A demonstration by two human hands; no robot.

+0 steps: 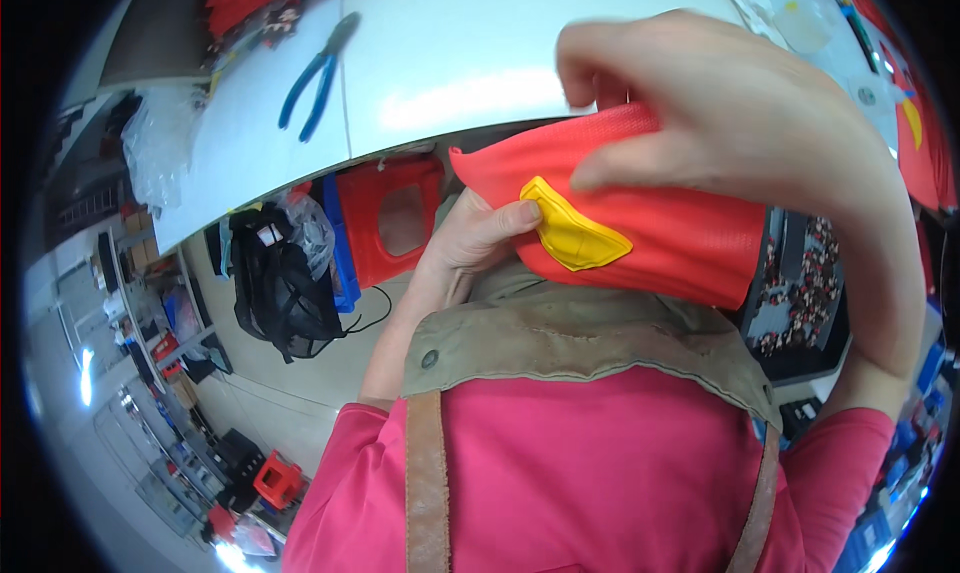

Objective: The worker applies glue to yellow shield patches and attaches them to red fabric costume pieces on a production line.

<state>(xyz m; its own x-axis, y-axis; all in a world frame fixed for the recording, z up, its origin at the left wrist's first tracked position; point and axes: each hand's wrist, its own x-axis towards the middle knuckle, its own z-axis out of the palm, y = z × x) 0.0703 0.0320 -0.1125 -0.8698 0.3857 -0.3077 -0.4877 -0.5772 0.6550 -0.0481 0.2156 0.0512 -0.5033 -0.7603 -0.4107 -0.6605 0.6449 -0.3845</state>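
Note:
A red sheet of flexible, mesh-textured material (pixel 670 218) is spread in front of my apron, curved, with a raised yellow patch (pixel 580 235) on its face. My left hand (pixel 482 228) grips its left end, the thumb pressed on the front beside the patch and the other fingers hidden behind. Over the sheet's upper edge, my right hand (pixel 690 103) is blurred by motion. Its thumb lies across the front of the red material, apart from the bent fingers above.
Blue-handled pliers (pixel 318 78) lie on the white table (pixel 440 43). Below the table stand a red plastic stool (pixel 365 213) and a black backpack (pixel 280 283). A dark tray of small mixed pieces (pixel 800 283) is at the right. A clear plastic bag (pixel 160 148) hangs at the table's left edge.

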